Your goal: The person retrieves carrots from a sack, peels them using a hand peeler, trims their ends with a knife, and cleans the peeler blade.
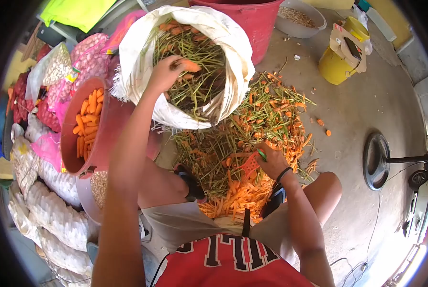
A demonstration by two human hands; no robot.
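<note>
My left hand (165,75) is closed round a carrot (189,65) at the mouth of a white woven sack (133,50). Inside the sack lie more carrots with long green stalks (199,93). Low over the floor, my right hand (273,161) grips what looks like a peeler (250,165), orange with a green part by the fingers; its edge is hard to make out against the scraps. Beneath it spreads a heap of orange carrot peelings (238,193), mixed with cut tops and green stalks (271,107).
A red tub (66,129) of peeled carrots stands at my left, beside several filled bags (56,205). Behind the sack is a large red bin (264,28). A grey basin (298,29) and a yellow bucket (330,67) stand farther back. A round black stand base (376,160) is at right.
</note>
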